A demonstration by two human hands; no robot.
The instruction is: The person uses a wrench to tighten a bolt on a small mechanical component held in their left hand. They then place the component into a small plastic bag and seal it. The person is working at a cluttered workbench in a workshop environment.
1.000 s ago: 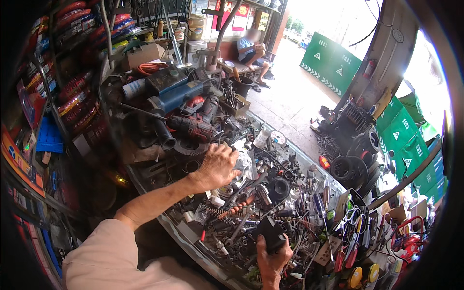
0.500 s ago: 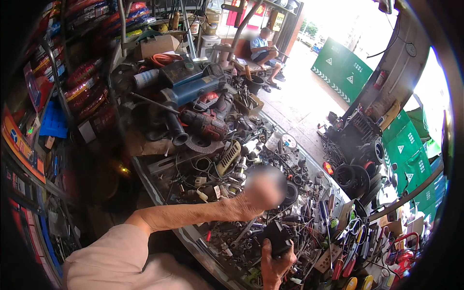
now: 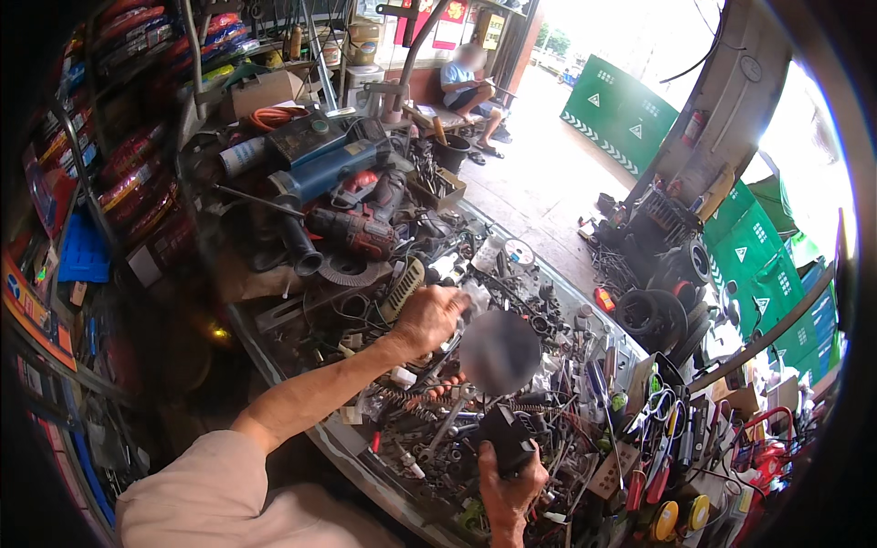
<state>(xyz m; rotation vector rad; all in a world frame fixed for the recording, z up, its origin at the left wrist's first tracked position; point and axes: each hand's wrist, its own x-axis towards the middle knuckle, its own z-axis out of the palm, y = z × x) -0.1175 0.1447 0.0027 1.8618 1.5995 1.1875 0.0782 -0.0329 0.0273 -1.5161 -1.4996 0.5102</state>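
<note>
head view: right hand [image 3: 508, 475] clenched a black part [image 3: 504, 437], raised clear of the cluttered surface [image 3: 365, 457], likely for inspection. left hand [image 3: 429, 315] hovered closed over loose scrap beside a red drill [image 3: 358, 233]; contents indiscernible.

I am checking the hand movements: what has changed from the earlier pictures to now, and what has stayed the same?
The left hand lifted off the heap of metal parts and now hangs closed above it; whether it took anything, I cannot tell. The right hand still grips the small black part near the bench's front edge. The red drill lies as before.
</note>
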